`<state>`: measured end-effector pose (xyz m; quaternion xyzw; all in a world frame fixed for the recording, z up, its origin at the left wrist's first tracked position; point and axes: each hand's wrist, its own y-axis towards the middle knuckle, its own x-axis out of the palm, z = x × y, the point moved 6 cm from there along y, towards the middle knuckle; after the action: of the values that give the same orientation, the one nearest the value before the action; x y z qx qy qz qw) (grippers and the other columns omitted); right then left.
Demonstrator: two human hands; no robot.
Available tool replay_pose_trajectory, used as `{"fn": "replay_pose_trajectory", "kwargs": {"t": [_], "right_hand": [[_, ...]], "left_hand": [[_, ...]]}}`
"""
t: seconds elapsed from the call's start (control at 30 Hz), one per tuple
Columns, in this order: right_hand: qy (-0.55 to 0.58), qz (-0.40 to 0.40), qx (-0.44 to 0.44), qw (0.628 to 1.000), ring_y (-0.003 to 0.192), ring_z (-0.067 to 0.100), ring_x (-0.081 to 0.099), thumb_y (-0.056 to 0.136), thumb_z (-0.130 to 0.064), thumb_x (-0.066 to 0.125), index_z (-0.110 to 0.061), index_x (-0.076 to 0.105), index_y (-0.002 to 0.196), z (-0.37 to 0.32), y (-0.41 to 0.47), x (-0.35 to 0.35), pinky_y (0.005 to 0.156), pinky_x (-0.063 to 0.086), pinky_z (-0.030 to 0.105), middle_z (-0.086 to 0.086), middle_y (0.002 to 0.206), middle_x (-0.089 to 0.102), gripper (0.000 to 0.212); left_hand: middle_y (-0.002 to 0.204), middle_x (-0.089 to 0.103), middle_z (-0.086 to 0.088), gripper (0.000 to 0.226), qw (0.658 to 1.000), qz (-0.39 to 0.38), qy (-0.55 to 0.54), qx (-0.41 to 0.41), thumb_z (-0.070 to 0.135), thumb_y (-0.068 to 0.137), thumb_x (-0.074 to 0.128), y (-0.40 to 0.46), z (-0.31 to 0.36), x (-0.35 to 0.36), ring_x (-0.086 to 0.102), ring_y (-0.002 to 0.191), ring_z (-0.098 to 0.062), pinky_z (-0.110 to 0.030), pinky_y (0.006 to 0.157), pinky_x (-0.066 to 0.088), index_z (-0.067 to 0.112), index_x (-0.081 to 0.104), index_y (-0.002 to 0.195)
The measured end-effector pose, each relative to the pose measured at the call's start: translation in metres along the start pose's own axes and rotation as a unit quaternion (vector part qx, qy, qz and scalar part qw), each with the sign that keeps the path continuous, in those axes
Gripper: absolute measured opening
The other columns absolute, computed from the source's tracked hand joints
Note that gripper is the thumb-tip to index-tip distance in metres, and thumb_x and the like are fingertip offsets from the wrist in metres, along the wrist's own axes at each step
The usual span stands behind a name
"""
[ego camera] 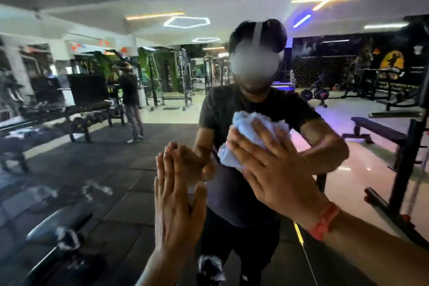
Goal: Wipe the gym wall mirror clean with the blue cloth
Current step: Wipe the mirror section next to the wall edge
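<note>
The wall mirror (97, 151) fills nearly the whole view and reflects the gym and my own figure. My right hand (269, 169), fingers spread flat, presses a bunched light blue cloth (250, 127) against the glass at centre right. My left hand (178, 202) lies flat against the mirror just left of it, fingers straight and together, fingertips meeting their reflection. An orange band (325, 222) circles my right wrist. Smears and whitish streaks (97, 189) show on the glass at lower left.
In the reflection, a dumbbell rack (69, 114) and a standing person (131, 100) are at the left, squat racks at the back, and a bench (376, 129) and dark machine frame (404, 165) at the right. A padded bench end (60, 223) sits at lower left.
</note>
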<state>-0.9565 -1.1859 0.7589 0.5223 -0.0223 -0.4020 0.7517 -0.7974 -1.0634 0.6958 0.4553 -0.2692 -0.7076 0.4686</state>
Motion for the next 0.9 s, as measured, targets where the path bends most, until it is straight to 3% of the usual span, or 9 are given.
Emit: {"fn": "replay_pose_trajectory", "kwargs": {"t": [0.1, 0.17, 0.3, 0.37, 0.53, 0.63, 0.77, 0.83, 0.9], "right_hand": [[-0.023, -0.064, -0.209, 0.976, 0.156, 0.026, 0.022, 0.101, -0.032, 0.045, -0.026, 0.043, 0.155, 0.003, 0.005, 0.009, 0.124, 0.018, 0.051, -0.003, 0.167, 0.029, 0.055], [-0.055, -0.051, -0.251, 0.965, 0.155, 0.022, 0.026, 0.104, -0.037, 0.042, -0.025, 0.047, 0.153, 0.027, 0.043, -0.009, 0.123, 0.022, 0.050, -0.004, 0.166, 0.032, 0.051], [-0.053, 0.083, -0.057, 0.993, 0.152, 0.029, 0.032, 0.104, -0.039, 0.049, -0.020, 0.048, 0.152, 0.058, 0.167, -0.056, 0.120, 0.027, 0.049, -0.002, 0.162, 0.040, 0.052], [-0.011, 0.099, -0.036, 0.994, 0.155, 0.032, 0.025, 0.103, -0.029, 0.055, -0.017, 0.048, 0.152, 0.031, 0.177, -0.044, 0.123, 0.025, 0.052, 0.003, 0.164, 0.036, 0.051], [-0.002, -0.061, -0.382, 0.922, 0.142, 0.025, 0.039, 0.095, -0.023, 0.057, -0.024, 0.070, 0.129, -0.035, 0.083, 0.000, 0.114, 0.035, 0.043, 0.002, 0.147, 0.058, 0.036], [-0.031, -0.002, -0.324, 0.945, 0.150, 0.027, 0.034, 0.095, -0.023, 0.065, -0.016, 0.065, 0.137, 0.005, 0.128, -0.020, 0.125, 0.019, 0.041, 0.008, 0.155, 0.050, 0.042], [-0.037, 0.098, -0.070, 0.992, 0.156, 0.034, 0.020, 0.101, -0.027, 0.060, -0.011, 0.049, 0.150, 0.031, 0.186, -0.042, 0.126, 0.019, 0.049, 0.007, 0.160, 0.042, 0.053], [-0.006, 0.066, -0.087, 0.994, 0.157, 0.033, 0.018, 0.103, -0.020, 0.057, -0.010, 0.045, 0.153, -0.008, 0.164, -0.014, 0.125, 0.022, 0.050, 0.009, 0.162, 0.037, 0.052], [0.029, -0.015, -0.227, 0.973, 0.154, 0.031, 0.028, 0.103, -0.015, 0.048, -0.012, 0.053, 0.147, -0.058, 0.120, 0.019, 0.122, 0.026, 0.048, 0.008, 0.159, 0.043, 0.044]], "left_hand": [[0.172, 0.000, 0.009, 0.079, 1.000, 0.004, -0.003, -0.019, 0.045, 0.100, 0.045, -0.006, -0.007, 0.005, -0.006, 0.159, -0.017, -0.046, 0.125, 0.016, 0.021, 0.006, 0.164], [0.172, 0.000, 0.010, 0.078, 0.999, 0.018, -0.006, -0.038, 0.049, 0.100, 0.041, -0.006, -0.007, 0.007, -0.007, 0.159, -0.016, -0.044, 0.124, 0.014, 0.020, 0.008, 0.164], [0.172, -0.004, 0.014, 0.078, 0.997, 0.041, -0.010, -0.070, 0.057, 0.100, 0.033, 0.002, -0.005, 0.009, -0.009, 0.158, -0.014, -0.044, 0.123, 0.012, 0.020, 0.007, 0.164], [0.171, -0.007, 0.015, 0.079, 0.997, 0.041, 0.000, -0.069, 0.060, 0.100, 0.030, 0.007, -0.005, 0.007, -0.012, 0.158, -0.012, -0.043, 0.123, 0.010, 0.022, 0.005, 0.164], [0.170, -0.006, 0.021, 0.077, 0.998, 0.024, 0.021, -0.053, 0.061, 0.097, 0.030, 0.010, -0.025, -0.007, -0.011, 0.157, -0.008, -0.048, 0.122, 0.018, 0.031, 0.008, 0.164], [0.170, -0.003, 0.021, 0.075, 0.998, 0.007, 0.042, -0.045, 0.060, 0.098, 0.030, 0.009, -0.036, -0.012, -0.005, 0.158, -0.008, -0.053, 0.121, 0.026, 0.032, 0.007, 0.164], [0.170, -0.004, 0.020, 0.073, 0.999, -0.010, 0.038, -0.037, 0.055, 0.101, 0.033, 0.005, -0.034, -0.015, -0.006, 0.158, -0.009, -0.053, 0.123, 0.023, 0.032, 0.004, 0.164], [0.170, -0.008, 0.021, 0.073, 0.998, -0.015, 0.042, -0.041, 0.052, 0.102, 0.035, 0.003, -0.035, -0.016, -0.008, 0.157, -0.007, -0.052, 0.125, 0.020, 0.033, 0.000, 0.163], [0.170, -0.008, 0.021, 0.074, 0.998, -0.025, 0.047, -0.036, 0.050, 0.102, 0.037, -0.002, -0.039, -0.018, -0.008, 0.157, -0.007, -0.053, 0.125, 0.022, 0.034, -0.002, 0.163]]}}
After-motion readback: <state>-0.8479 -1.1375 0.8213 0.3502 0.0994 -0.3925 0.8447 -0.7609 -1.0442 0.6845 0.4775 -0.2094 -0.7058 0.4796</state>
